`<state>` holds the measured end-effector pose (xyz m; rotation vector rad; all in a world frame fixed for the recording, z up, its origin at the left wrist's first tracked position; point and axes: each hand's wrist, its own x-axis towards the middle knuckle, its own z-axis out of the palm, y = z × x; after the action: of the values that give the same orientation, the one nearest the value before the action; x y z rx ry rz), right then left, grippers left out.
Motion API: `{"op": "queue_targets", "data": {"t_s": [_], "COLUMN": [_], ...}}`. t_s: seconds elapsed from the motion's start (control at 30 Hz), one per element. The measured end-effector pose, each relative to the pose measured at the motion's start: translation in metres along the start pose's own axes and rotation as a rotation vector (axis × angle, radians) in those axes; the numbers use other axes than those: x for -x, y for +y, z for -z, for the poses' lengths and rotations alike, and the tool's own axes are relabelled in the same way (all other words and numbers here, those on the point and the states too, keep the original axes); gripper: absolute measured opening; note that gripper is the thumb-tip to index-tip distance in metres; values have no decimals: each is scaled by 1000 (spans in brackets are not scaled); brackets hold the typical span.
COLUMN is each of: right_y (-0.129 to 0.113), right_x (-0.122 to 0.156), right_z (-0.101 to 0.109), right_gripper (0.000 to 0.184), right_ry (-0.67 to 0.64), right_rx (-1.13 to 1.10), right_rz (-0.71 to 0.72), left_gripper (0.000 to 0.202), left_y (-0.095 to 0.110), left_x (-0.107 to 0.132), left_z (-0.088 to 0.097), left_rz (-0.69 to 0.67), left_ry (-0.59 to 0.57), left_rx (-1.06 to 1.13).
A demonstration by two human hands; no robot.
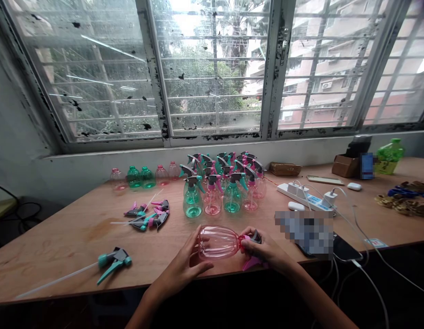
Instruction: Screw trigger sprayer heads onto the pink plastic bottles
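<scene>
Pink bottle (219, 243) tilts sideways: left hand (183, 264) grasps its base, seemingly steadying it; right hand (265, 249) grips spray head (256, 237) at three o'clock.

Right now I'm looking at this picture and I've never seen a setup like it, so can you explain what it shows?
There's no machine here, just a person's two bare hands. The one picture comes from a camera worn on the head, looking forward and down. A pink bottle lies sideways between the hands: the left hand is at its base, and the right hand grips a spray head at its neck. On the table are loose spray heads, bottles without heads, a cluster of spray bottles and a power strip.
</scene>
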<state>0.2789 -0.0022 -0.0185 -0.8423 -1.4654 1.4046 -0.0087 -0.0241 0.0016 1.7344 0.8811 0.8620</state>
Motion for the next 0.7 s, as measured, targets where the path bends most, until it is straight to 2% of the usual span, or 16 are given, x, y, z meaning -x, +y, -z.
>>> {"op": "queue_targets", "data": {"t_s": [0.23,0.5,0.7], "right_y": [1,-5,-1], "right_x": [0,3,0], "right_z": [0,-2,0], "right_gripper": [43,44,43], "right_ry": [-6,8,1], "right_rx": [5,38,0], "right_rz": [-9,0,2], "left_gripper": [99,98,99], "left_y": [2,6,6], "left_x": [0,1,1], "left_z": [0,0,-2], "left_rz": [-28,29,-3], "left_ry": [-7,-10,15], "left_rx": [-40,33,-33]}}
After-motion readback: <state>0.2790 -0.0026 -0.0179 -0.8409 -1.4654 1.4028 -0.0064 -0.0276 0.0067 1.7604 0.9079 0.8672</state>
